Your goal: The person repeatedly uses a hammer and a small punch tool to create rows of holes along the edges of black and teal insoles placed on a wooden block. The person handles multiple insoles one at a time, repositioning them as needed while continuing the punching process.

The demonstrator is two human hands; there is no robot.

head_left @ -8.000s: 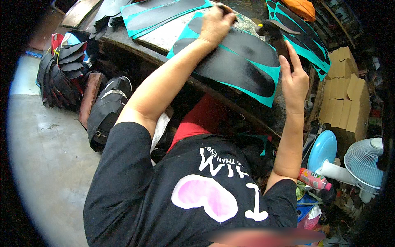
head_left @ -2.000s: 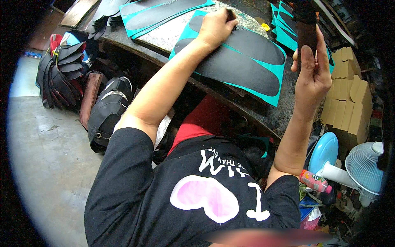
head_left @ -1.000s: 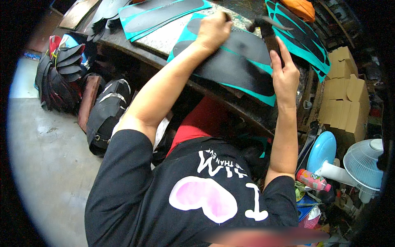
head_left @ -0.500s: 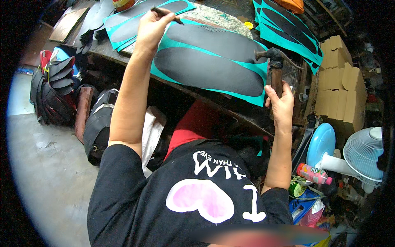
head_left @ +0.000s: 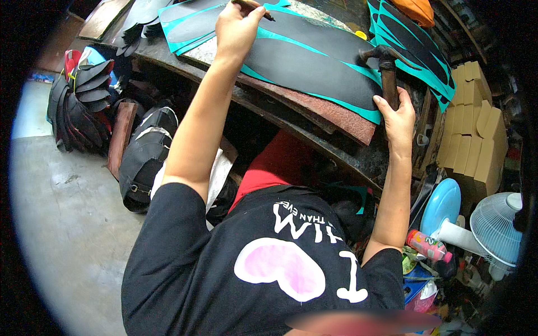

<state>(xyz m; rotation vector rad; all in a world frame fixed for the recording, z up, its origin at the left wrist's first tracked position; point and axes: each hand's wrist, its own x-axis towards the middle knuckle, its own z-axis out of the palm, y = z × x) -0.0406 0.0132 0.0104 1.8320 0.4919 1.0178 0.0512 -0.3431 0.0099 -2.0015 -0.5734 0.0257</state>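
Observation:
Gripped in my left hand [head_left: 240,29] is a short, dark punch [head_left: 269,15], its tip over the far left part of a teal sheet with black insole shapes [head_left: 314,66]. My right hand [head_left: 398,119] is wrapped round the wooden handle of a claw hammer [head_left: 388,87]. The hammer stands head up beside the right end of the sheet. Under the sheet lies a reddish-brown board [head_left: 342,115], its near edge showing on the workbench [head_left: 258,103]. My left fingers cover most of the punch.
More teal sheets with black shapes [head_left: 412,47] lie at the far right, and others [head_left: 188,25] at the far left. Stacked yellowish boxes [head_left: 468,137], a blue and white fan [head_left: 493,224] and a pink bottle [head_left: 427,245] stand right. A black bag [head_left: 147,162] sits below the bench.
The teal sheet has shifted away from me, baring the board's near edge. My left hand with the punch and my right hand with the hammer have moved farther away too. The view has shifted somewhat.

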